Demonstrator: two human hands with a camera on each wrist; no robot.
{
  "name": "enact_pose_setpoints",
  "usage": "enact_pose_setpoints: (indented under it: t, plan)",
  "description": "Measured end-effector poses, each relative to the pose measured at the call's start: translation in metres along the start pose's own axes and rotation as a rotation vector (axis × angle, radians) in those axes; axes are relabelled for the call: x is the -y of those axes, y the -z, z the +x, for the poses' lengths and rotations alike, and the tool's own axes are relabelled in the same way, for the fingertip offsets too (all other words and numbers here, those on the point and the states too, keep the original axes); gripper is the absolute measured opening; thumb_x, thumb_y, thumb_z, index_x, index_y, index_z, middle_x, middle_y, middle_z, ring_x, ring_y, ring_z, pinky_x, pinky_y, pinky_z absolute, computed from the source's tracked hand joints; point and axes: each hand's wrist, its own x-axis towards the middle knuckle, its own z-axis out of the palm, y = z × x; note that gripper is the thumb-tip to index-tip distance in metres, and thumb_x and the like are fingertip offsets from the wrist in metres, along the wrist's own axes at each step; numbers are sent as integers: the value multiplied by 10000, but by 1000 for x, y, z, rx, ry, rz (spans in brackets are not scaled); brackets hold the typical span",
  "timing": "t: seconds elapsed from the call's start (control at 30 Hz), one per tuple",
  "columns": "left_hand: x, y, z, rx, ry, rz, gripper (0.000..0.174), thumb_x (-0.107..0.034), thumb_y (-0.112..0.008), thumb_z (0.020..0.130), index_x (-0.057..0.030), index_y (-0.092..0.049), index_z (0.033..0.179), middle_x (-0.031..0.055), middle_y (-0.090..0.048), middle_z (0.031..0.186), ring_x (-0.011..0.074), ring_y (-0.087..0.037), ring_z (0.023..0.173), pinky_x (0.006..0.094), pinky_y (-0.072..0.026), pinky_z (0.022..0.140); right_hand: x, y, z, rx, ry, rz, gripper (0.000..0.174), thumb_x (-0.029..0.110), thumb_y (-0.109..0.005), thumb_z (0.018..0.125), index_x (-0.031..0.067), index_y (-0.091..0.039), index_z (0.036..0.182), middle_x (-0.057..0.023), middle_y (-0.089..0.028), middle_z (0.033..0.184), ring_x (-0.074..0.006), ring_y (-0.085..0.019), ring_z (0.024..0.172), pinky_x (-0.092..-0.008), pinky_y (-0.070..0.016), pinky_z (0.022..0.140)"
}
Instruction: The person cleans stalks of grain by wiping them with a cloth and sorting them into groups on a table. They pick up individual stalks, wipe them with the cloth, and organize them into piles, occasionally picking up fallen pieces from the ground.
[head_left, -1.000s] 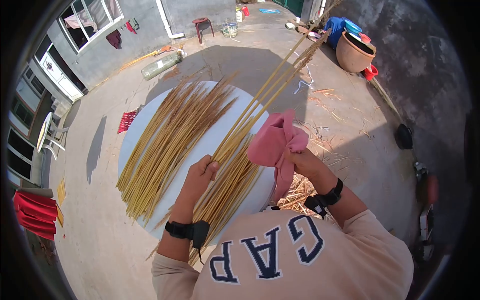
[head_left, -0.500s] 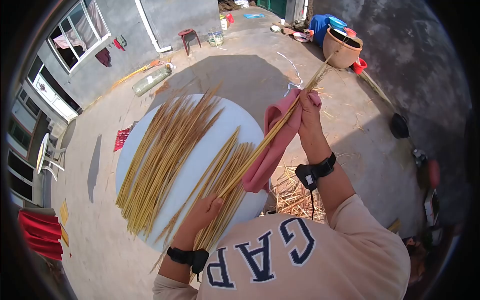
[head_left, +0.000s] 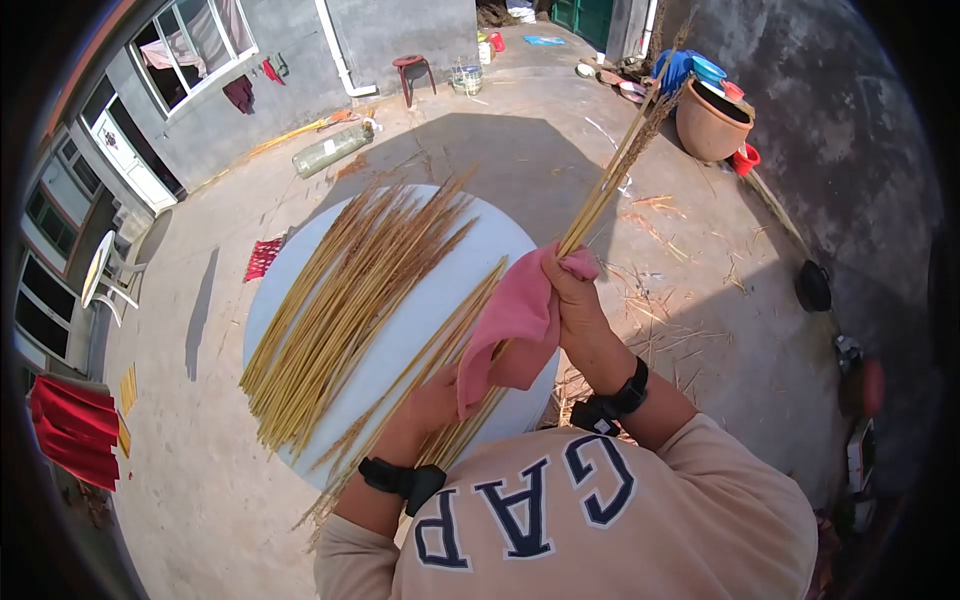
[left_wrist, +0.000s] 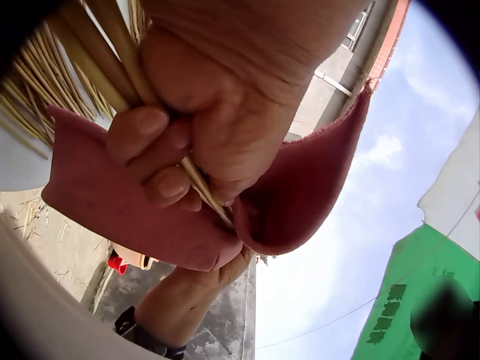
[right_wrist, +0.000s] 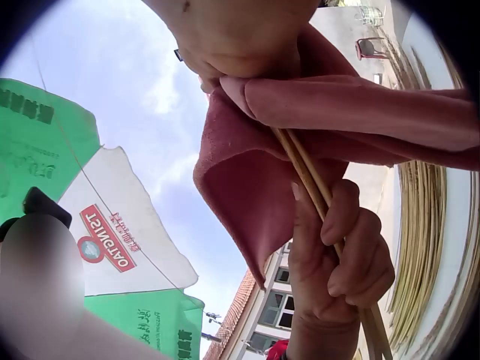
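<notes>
Hard sun, fisheye lenses.
Sunlight glares off the white table (head_left: 420,300); a broad shadow (head_left: 480,150) lies beyond. The head view bends and blackens at its rim; wrist views set the cloth (left_wrist: 150,225) against bright sky, corners blurred.

a round surface (head_left: 410,300) is set on the yard floor before the person. a wide pile of stalks (head_left: 340,290) is spread across its left half; a smaller bundle (head_left: 440,345) is laid on its right half, nearer the person. above the near right edge, the held stalks (head_left: 612,180) are slanted up and away to the right. a cloth (head_left: 510,330) is wrapped around them, with the left hand (head_left: 432,400) gripping them below it and the right hand (head_left: 575,305) closed on it above. loose straw (head_left: 650,310) is scattered on the ground right of the surface. a pot (head_left: 712,125) is stood far behind on the right, a stool (head_left: 410,68) far behind by the wall, a mat (head_left: 262,258) just left of the surface.
</notes>
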Motion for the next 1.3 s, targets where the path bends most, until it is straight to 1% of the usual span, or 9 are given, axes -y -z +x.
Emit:
enact_pose_setpoints:
  t: [0.27, 0.4, 0.5, 0.57, 0.8, 0.97, 1.03, 1.17, 1.3]
  plan:
    - [36, 43, -12, 143, -18, 59, 348, -337, -380, 925, -71, -456, 712, -23, -376, 521, 55, -319, 457, 200, -252, 433, 59, -13, 5, 144, 133, 257, 372, 240, -639, 784, 47, -484, 1061, -31, -561, 992, -150, -549, 904, -294, -467, 813]
    - [0, 15, 6, 83, -154, 207, 278, -297, -430, 913, -35, -506, 860, -3, -460, 611, 79, -408, 522, 210, -350, 499, -15, -27, -29, 135, 75, -367, 321, 148, -582, 836, 69, -437, 1111, -15, -500, 1055, -86, -479, 945, -254, -427, 819]
    - [9, 9, 23, -53, -756, 338, 216, -204, -528, 861, -34, -510, 993, 48, -559, 778, 158, -534, 632, 259, -442, 600, -11, -46, -32, 169, 507, -573, 319, 180, -588, 837, 76, -431, 1095, -5, -497, 1017, -78, -468, 924, -243, -414, 805]
    - [0, 20, 12, -116, -708, 541, 228, -153, -564, 822, -46, -519, 1018, 65, -569, 867, 201, -558, 708, 280, -457, 642, 17, -46, -27, 28, 772, -590, 336, 270, -569, 848, 77, -412, 1074, 7, -472, 999, -71, -434, 947, -235, -369, 845]
    - [-35, 46, -34, -752, -954, 1033, 273, -34, -616, 707, -61, -584, 977, 125, -549, 1021, 288, -548, 883, 362, -451, 720, 70, -41, -36, -154, 721, -810, 205, 200, -558, 858, 33, -529, 974, -11, -556, 836, -92, -526, 780, -227, -453, 676]
    - [-56, 28, -55, -902, -1263, 1567, 403, -169, -628, 727, -78, -533, 1108, 149, -493, 1163, 263, -515, 1029, 384, -414, 846, -11, -24, -28, 634, 627, -1753, 231, 60, -624, 724, 18, -554, 940, -95, -575, 807, -228, -574, 733, -291, -450, 612]
    - [-46, 35, -54, -715, -1010, 1610, 394, -216, -632, 723, -74, -540, 1078, 137, -518, 1098, 248, -513, 1003, 393, -417, 831, -34, -25, -27, 813, 799, -1777, 217, 81, -627, 713, 14, -550, 904, -91, -563, 799, -232, -569, 734, -290, -449, 608]
    - [5, 59, -62, -406, -369, 1527, 306, -286, -640, 701, -72, -550, 901, 74, -557, 789, 219, -554, 787, 381, -446, 682, -44, -17, -34, 936, 327, -1920, 94, 41, -572, 682, 42, -518, 758, -77, -564, 734, -250, -558, 663, -318, -427, 541]
    - [32, 57, -74, -380, -323, 1375, 230, -260, -630, 710, -77, -497, 750, 50, -496, 618, 235, -533, 609, 365, -423, 548, -34, -12, -38, 861, 160, -1523, 88, 9, -522, 680, 54, -481, 617, -62, -536, 635, -238, -537, 595, -307, -412, 523]
